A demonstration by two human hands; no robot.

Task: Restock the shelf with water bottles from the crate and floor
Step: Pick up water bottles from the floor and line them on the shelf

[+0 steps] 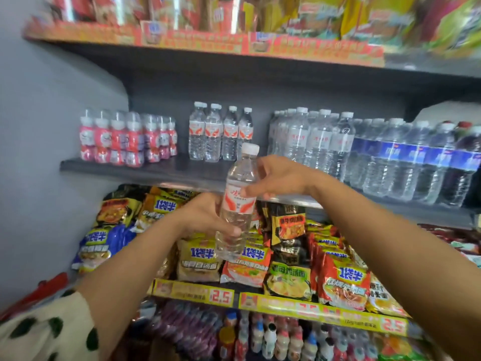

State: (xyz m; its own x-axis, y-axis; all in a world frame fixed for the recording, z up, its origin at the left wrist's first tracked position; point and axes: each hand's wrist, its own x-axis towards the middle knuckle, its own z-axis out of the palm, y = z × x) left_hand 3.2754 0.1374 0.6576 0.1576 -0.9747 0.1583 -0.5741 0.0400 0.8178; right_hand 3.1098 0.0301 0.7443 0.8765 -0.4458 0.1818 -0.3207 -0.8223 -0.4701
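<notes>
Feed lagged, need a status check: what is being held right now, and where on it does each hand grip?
One water bottle. The left hand grips its lower body; the right hand holds the upper body at the label.

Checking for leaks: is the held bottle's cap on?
On. A white cap tops the bottle held in both hands.
</notes>
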